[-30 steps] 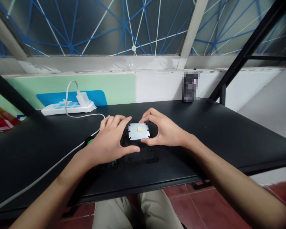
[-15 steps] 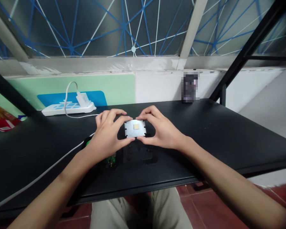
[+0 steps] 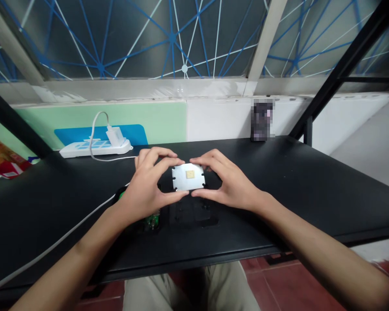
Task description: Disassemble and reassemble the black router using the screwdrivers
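A small silver metal plate (image 3: 180, 176) with notched edges is held up above the black table, its face turned toward me. On its middle sits a yellowish square pad (image 3: 190, 174). My left hand (image 3: 149, 183) pinches the plate by its top and bottom edges, thumb below and fingers above. On the other side, my right hand (image 3: 231, 181) grips the same two edges in the same way. Partly hidden under my left hand and wrist lies a green circuit board (image 3: 153, 221). Dark, glossy parts (image 3: 210, 221) rest on the table below the plate, hard to make out.
A white power strip (image 3: 81, 150) with a plugged-in white charger (image 3: 116, 136) stands at the back left. Its white cable (image 3: 61, 235) runs across the table (image 3: 311, 185). A red packet (image 3: 8, 160) lies far left; a pixelated dark object (image 3: 261, 121) stands by the wall.
Both hands have brought the plate slightly nearer and tilted it a little. It looks larger now. The whole view has shifted slightly.
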